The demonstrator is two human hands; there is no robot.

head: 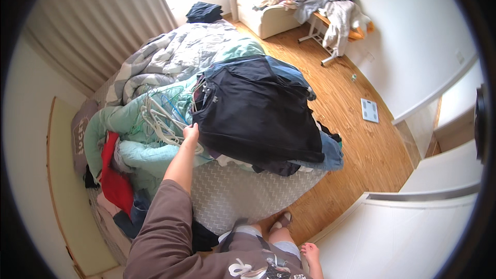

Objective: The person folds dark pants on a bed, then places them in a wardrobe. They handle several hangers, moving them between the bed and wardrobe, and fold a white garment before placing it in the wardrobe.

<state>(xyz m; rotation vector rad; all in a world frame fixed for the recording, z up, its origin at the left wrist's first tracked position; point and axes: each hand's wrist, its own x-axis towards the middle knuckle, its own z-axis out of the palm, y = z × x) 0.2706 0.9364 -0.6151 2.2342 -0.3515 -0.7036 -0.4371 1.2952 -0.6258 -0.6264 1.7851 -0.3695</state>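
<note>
A black long garment [255,112] lies spread on top of a pile of clothes on the bed. My left hand [191,131] reaches forward and pinches the black garment at its left edge. Just left of that hand, several white plastic hangers [161,122] lie in a heap with green and blue wire hangers [170,102] on a mint-green quilt [145,157]. Blue denim [329,153] shows from under the black garment at its right. Low at the right, by my side, my right hand [310,250] hangs with its fingers partly curled, and nothing shows in it.
A red garment [114,174] and other clothes lie on the bed's left side. Folded dark clothes [204,12] rest at its far end. Beyond stand a cream armchair [271,21] and a small wheeled table [319,40], both clothes-covered. A bathroom scale [369,110] sits on the wood floor. A white cabinet [410,236] stands right.
</note>
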